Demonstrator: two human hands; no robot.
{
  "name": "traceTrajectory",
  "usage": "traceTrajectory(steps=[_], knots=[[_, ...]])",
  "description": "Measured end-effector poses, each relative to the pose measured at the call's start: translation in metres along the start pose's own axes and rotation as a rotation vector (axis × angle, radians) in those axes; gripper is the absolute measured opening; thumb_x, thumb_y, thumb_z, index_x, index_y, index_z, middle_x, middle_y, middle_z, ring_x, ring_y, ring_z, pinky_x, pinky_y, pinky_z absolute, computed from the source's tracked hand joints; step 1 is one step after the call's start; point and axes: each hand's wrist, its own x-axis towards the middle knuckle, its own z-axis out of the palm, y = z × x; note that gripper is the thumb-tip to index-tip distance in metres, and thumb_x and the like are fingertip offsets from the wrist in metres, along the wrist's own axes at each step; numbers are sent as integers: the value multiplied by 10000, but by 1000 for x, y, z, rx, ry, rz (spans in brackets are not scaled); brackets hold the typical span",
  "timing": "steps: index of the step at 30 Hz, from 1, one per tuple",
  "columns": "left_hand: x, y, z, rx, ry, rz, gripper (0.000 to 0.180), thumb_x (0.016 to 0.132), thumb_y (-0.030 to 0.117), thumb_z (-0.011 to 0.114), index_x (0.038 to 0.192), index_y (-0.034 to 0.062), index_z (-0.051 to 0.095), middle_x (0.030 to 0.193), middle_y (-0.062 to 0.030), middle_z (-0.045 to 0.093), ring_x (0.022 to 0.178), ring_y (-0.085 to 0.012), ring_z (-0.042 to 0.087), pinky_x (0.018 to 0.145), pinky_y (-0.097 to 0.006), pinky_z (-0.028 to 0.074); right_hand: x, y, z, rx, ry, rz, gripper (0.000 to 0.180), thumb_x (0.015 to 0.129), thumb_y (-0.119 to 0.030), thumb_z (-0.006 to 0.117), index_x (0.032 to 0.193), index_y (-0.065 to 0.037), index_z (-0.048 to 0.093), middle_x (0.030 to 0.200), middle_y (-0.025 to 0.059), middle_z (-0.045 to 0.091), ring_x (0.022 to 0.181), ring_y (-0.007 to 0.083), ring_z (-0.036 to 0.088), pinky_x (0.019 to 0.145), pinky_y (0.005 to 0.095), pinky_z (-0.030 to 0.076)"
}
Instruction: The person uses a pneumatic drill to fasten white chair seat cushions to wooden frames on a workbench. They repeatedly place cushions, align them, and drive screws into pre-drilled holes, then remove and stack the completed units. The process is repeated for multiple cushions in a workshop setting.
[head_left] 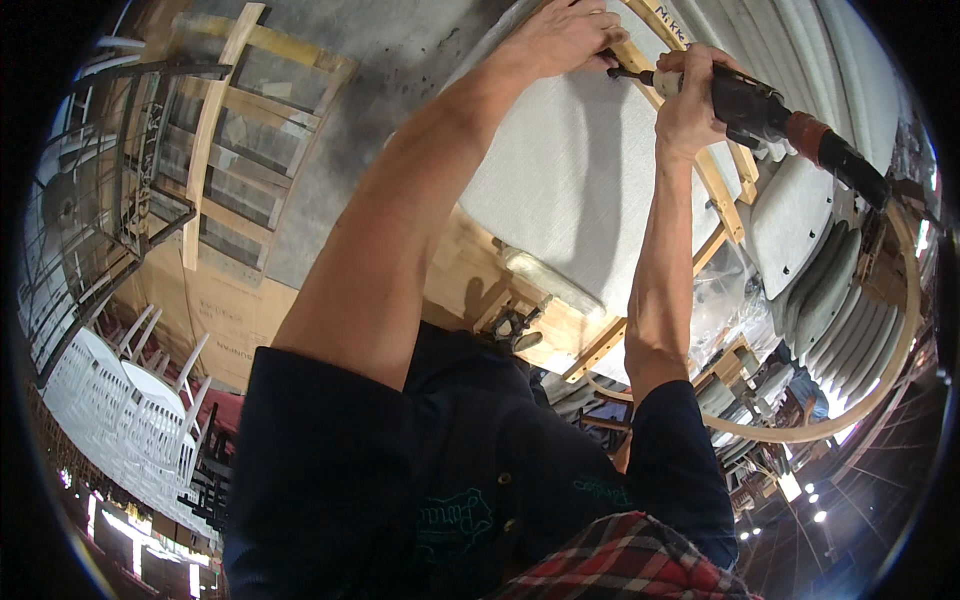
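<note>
overhead, right hand (690, 105) around pneumatic tool (765, 110)

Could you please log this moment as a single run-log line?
left hand: steadies bit tip on wooden frame | right hand: grips power screwdriver | white seat panel beneath

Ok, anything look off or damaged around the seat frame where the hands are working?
Nothing stands out. The left hand steadies the screw spot on the wooden seat frame, the right hand holds the pneumatic screwdriver to it, and the white seat fabric lies smooth, without tears.
</note>
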Motion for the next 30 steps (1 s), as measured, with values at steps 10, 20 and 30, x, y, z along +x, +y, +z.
traceTrajectory(steps=[10, 20, 30], knots=[[1, -2, -5, -23, 48, 48, 438, 804, 333, 754, 1184, 119, 714, 1152, -63, 660, 1239, -261, 528, 1184, -500, 286, -1, 2, 2, 4, 62, 56, 165, 920, -62, 616, 780, 17, 654, 634, 61, 704, 598, 123, 665, 615, 246, 518], [3, 3, -9, 24, 22, 20, 398, 833, 352, 719, 1161, 127, 713, 1090, -59, 655, 1200, -253, 537, 1170, -486, 299, 7, 19, -10, -265, -131, -253, 187, 933, -49, 619, 763, 20, 656, 660, 60, 711, 627, 136, 691, 660, 271, 558], [2, 0, -4, 70, -13, 9, 403, 851, 336, 700, 1186, 112, 711, 1122, -59, 652, 1207, -252, 529, 1175, -480, 295, -5, 6, 8, 156, 86, 58, 129, 945, -64, 610, 864, 21, 667, 672, 54, 711, 616, 115, 663, 638, 246, 514]])
